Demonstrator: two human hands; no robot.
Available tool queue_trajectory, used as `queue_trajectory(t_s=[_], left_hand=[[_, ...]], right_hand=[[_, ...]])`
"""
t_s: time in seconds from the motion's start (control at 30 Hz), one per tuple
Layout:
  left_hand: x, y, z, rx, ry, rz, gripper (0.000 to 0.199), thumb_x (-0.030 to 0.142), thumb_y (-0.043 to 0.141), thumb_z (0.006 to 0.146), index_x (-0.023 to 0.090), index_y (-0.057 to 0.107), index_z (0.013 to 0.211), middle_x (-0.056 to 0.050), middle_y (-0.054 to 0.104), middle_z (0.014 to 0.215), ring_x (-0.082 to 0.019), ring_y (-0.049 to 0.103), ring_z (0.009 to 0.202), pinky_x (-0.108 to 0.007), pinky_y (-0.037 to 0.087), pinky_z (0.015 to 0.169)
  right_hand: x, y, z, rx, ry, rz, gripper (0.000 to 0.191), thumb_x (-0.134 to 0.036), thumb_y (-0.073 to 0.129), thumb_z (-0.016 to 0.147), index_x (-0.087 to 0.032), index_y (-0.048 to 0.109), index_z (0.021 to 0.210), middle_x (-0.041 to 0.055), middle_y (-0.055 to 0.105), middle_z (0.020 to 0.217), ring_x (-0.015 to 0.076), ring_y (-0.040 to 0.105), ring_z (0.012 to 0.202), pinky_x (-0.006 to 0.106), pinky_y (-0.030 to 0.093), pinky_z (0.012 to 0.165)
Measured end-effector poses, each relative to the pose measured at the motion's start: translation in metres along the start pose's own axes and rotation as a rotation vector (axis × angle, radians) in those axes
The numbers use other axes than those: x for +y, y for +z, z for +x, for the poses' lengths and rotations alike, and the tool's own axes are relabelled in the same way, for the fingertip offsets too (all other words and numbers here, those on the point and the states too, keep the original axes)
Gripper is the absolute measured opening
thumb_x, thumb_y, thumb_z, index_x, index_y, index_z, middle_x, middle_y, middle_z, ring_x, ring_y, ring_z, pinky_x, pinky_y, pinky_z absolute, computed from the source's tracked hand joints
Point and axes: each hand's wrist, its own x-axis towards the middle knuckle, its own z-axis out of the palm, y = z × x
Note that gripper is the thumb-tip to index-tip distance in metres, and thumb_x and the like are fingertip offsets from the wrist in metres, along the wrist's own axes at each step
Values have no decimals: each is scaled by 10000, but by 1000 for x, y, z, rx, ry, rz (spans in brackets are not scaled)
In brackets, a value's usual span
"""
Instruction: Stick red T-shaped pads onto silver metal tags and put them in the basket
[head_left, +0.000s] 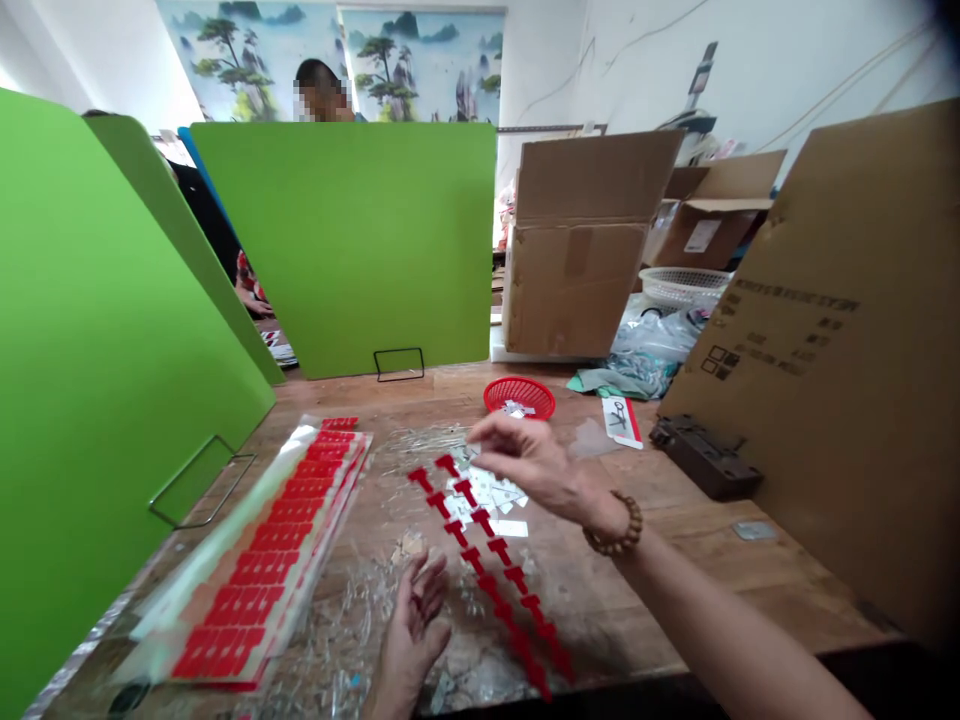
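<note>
My right hand (525, 462), with a beaded bracelet (616, 525) at the wrist, hovers over a loose pile of small white cards (487, 492). Its thumb and index finger come together in a pinch; whatever lies between them is too small or too clear to make out. Two slanting rows of red T-shaped pieces (480, 518) run just left of and below that hand, blurred toward the near edge. My left hand (412, 625) rests low beside these rows, palm turned up, fingers loosely curled and apart, with nothing visible in it. Thin clear plastic pieces (356, 610) lie scattered around it.
Sheets of red stickers (259, 570) lie at the left. A red basket (519, 398) holds small white pieces. Green partitions (375, 240), cardboard boxes (581, 280) and a dark brown block (705, 458) border the table. Another person sits behind the far partition.
</note>
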Motion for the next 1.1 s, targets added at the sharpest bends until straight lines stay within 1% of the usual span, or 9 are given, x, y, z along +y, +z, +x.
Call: queue_trajectory(t_s=[0.1, 0.2, 0.3, 0.4, 0.5, 0.67, 0.83, 1.0, 1.1], left_hand=[[20, 19, 0, -164, -142, -120, 697, 482, 691, 696, 233, 423, 1290, -143, 567, 1229, -281, 546, 1119, -411, 419, 949], [41, 30, -2, -228, -292, -41, 533, 386, 728, 689, 205, 547, 1157, -69, 651, 935, -190, 625, 819, -312, 482, 749], [58, 21, 5, -197, -380, 151, 355, 343, 735, 682, 154, 622, 960, 28, 562, 631, -90, 517, 550, -205, 396, 547], [72, 1, 23, -242, -376, 357, 422, 340, 745, 645, 148, 606, 994, 71, 491, 549, -69, 434, 478, -187, 320, 484], [82, -14, 43, -335, -282, 762, 365, 327, 684, 682, 142, 610, 988, 39, 551, 615, -99, 479, 536, -216, 370, 524], [81, -13, 70, -371, -210, 1072, 205, 287, 648, 682, 162, 642, 844, -5, 610, 704, -174, 556, 697, -288, 431, 667], [80, 5, 69, -267, -77, 1223, 172, 180, 520, 774, 173, 636, 900, -106, 611, 1003, -267, 516, 1016, -430, 350, 920], [59, 23, 22, -237, 202, 1306, 350, 174, 471, 831, 232, 556, 1165, -100, 498, 1314, -282, 399, 1243, -495, 305, 1017], [37, 27, -5, -256, 228, 1339, 462, 250, 535, 826, 271, 479, 1285, -77, 450, 1390, -325, 316, 1317, -544, 296, 1032]], right_hand=[[-19, -18, 7, 332, -26, 164, 162, -264, 632, 798, -198, 582, 936, -29, 567, 744, 73, 526, 583, 204, 463, 513], [-9, -33, -6, 622, 5, 212, 229, -289, 676, 756, -210, 561, 938, -46, 552, 724, 64, 532, 534, 188, 458, 473], [20, -46, -47, 766, 167, 214, 358, -333, 722, 697, -203, 544, 979, -55, 560, 683, 80, 559, 507, 198, 466, 465], [58, -53, -113, 832, 473, 189, 532, -378, 769, 600, -198, 515, 1032, -70, 560, 602, 106, 561, 471, 213, 457, 451], [92, -47, -184, 729, 758, 15, 533, -421, 762, 543, -168, 559, 966, -44, 592, 582, 116, 544, 453, 205, 409, 413], [117, -33, -242, 435, 782, -412, 308, -459, 632, 652, -192, 622, 808, -33, 565, 516, 165, 576, 508, 263, 462, 500], [109, -25, -197, 377, 467, -856, 287, -396, 477, 827, -176, 637, 917, 124, 665, 886, 274, 611, 849, 410, 470, 769], [101, 20, -139, -57, 170, -758, 305, -270, 453, 897, -236, 549, 1185, 88, 590, 1200, 238, 529, 1092, 406, 414, 924], [109, 47, -124, -163, 121, -781, 370, -277, 480, 892, -207, 504, 1255, 106, 562, 1253, 268, 484, 1157, 468, 358, 978]])
